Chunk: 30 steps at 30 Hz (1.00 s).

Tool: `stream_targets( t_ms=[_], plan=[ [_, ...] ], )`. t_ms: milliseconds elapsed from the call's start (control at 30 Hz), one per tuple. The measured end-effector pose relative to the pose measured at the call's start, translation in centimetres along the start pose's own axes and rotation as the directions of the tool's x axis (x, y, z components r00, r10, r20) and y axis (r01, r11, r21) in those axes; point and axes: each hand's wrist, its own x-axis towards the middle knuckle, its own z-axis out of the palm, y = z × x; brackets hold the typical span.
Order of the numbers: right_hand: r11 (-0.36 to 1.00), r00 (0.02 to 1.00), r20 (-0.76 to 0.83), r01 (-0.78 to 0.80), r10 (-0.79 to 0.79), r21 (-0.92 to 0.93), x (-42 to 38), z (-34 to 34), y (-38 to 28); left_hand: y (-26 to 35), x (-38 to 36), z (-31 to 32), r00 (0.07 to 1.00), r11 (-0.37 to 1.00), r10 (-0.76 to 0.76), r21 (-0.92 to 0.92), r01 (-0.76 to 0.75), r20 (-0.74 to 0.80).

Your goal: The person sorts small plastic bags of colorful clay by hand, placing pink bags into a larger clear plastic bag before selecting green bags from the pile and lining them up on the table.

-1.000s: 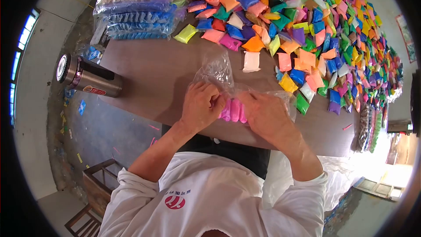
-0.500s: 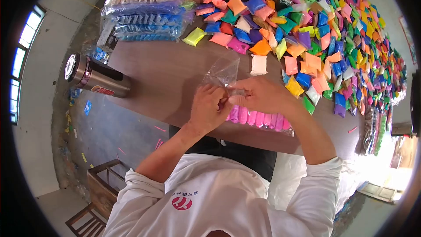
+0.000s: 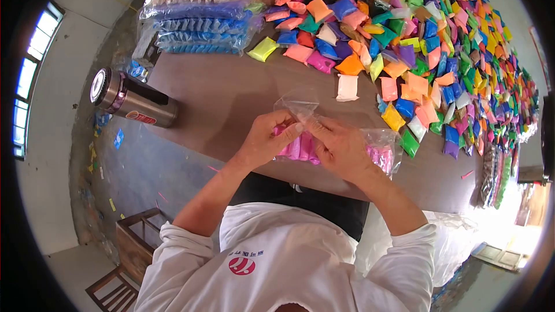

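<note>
A clear plastic bag with a row of pink packets (image 3: 299, 149) lies along the near edge of the brown table (image 3: 214, 89). My left hand (image 3: 267, 138) has its fingers closed on the bag's left part, thumb pointing toward the other hand. From the right, my right hand (image 3: 341, 145) reaches over the bag and pinches its plastic close to my left fingertips. The loose clear end of the bag sticks up beyond both hands. More pink packets show right of my right hand, under clear film.
A steel flask (image 3: 136, 99) lies at the table's left edge. Filled bags of blue, purple, peach and white packets (image 3: 202, 23) are stacked at the back left. A large heap of colourful packets (image 3: 404, 40) covers the back and right. A wooden chair (image 3: 136, 237) stands lower left.
Both hands have shifted slightly on the bag. My right hand has turned and lowered over the pink packets, and more of them now show between my hands. The bag's loose end has folded down.
</note>
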Motion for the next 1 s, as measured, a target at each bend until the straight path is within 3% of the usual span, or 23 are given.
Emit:
stream_targets(
  t_ms=[200, 300, 400, 533, 700, 800, 900, 1000],
  plan=[
    [0.987, 0.999, -0.014, 0.041, -0.044, -0.155, -0.9, 1.0, -0.6, -0.2, -0.6, -0.9, 0.997, 0.990, 0.079, 0.119, -0.077, -0.013],
    [0.966, 0.999, 0.039, 0.037, -0.028, -0.257, -1.1, 1.3, -1.2, 0.2, -0.8, -1.4, 0.994, 0.999, -0.034, -0.025, 0.031, -0.104],
    [0.921, 0.998, 0.049, 0.066, -0.051, -0.385, -1.2, 1.6, -2.0, 0.4, -0.7, -2.1, 0.988, 0.997, -0.078, -0.037, 0.074, -0.133],
    [0.860, 0.997, 0.073, 0.048, -0.013, -0.509, -1.1, 1.9, -3.2, 2.0, -0.8, -1.7, 0.993, 0.992, 0.009, 0.128, 0.007, -0.121],
    [0.869, 0.998, 0.066, 0.025, 0.009, -0.494, -1.2, 1.9, -3.5, 3.0, -0.8, -1.9, 0.980, 0.913, 0.198, 0.372, -0.171, -0.036],
    [0.863, 0.997, 0.073, 0.044, -0.009, -0.504, -1.3, 1.9, -3.4, 3.5, -1.2, -2.1, 0.992, 0.883, 0.117, 0.463, -0.077, -0.057],
    [0.883, 0.998, 0.041, 0.056, -0.041, -0.467, -1.4, 1.8, -3.2, 2.3, -1.5, -2.2, 0.984, 0.914, 0.067, 0.405, 0.007, -0.166],
    [0.908, 0.997, -0.022, 0.055, -0.070, -0.416, -1.8, 1.9, -2.9, 1.4, -2.1, -2.7, 0.974, 0.885, 0.156, 0.461, -0.064, -0.164]
  ],
)
